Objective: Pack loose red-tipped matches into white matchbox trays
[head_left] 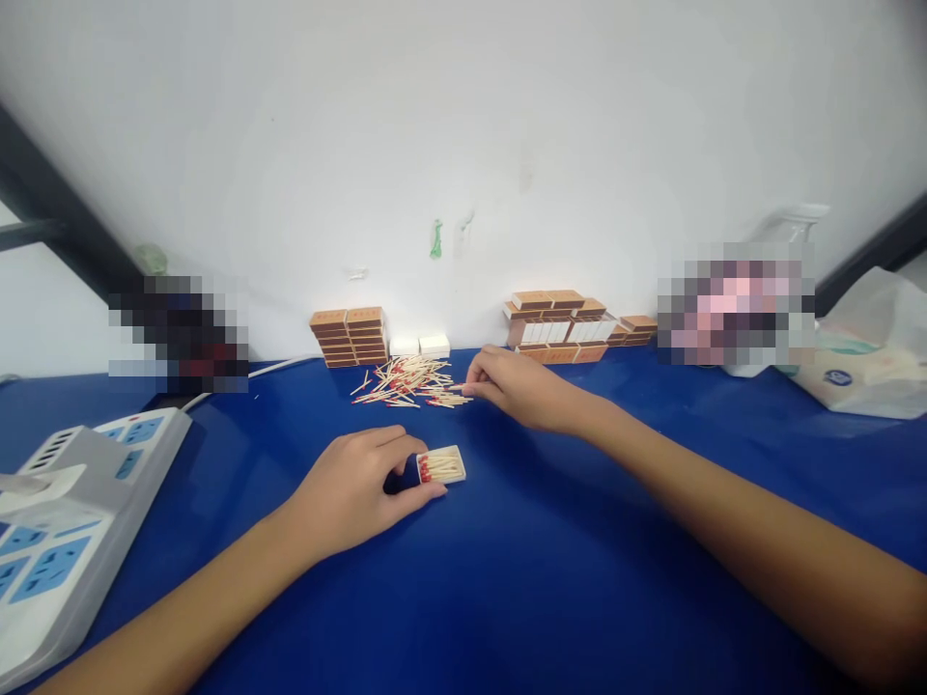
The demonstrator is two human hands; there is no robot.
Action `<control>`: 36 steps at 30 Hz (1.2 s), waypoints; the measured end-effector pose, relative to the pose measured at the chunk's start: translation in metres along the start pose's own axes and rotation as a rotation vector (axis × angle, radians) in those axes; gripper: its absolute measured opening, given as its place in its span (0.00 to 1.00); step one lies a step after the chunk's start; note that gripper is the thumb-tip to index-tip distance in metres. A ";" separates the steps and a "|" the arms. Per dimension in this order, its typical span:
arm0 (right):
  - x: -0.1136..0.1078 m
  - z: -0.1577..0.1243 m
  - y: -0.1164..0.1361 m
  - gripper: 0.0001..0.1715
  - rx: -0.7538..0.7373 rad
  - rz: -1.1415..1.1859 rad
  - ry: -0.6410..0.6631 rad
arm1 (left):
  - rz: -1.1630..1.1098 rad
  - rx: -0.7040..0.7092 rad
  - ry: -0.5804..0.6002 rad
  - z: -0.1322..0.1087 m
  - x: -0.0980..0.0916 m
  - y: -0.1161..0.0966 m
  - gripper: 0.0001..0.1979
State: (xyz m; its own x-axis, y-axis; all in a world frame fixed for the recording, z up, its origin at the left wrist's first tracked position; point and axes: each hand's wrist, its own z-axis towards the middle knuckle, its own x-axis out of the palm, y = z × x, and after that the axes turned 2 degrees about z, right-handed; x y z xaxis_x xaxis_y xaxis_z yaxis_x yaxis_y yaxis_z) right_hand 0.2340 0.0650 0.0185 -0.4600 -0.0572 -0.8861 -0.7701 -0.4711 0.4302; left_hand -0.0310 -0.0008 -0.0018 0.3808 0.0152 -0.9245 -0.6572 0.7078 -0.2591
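Note:
A small white matchbox tray (462,466) lies on the blue table, partly filled with red-tipped matches. My left hand (362,483) curls round its left end, thumb along the near side and fingers at the far side. Beyond it is a loose heap of matches (409,376), heads pointing in mixed directions. At the heap's right edge my right hand (514,386) is closed in a pinch, thumb against forefinger, with a match between the tips. Whether it pinches more than one is too small to tell.
Brown matchboxes (349,338) stand stacked against the wall behind the heap. Two white trays (435,345) sit beside them. Another matchbox stack (557,328) stands to the right. A power strip (137,483) lies at left, and a tissue pack (861,376) at far right.

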 end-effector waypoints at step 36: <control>0.018 -0.063 0.034 0.04 -0.264 0.238 0.020 | -0.030 0.003 -0.009 0.002 0.001 -0.005 0.15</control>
State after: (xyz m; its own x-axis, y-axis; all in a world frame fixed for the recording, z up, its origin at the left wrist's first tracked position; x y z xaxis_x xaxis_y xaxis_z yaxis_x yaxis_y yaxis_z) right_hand 0.2280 -0.0077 0.0062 -0.6018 -0.2085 -0.7709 -0.5008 -0.6534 0.5677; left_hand -0.0260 -0.0032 -0.0012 0.4065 -0.0001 -0.9137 -0.6431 0.7103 -0.2862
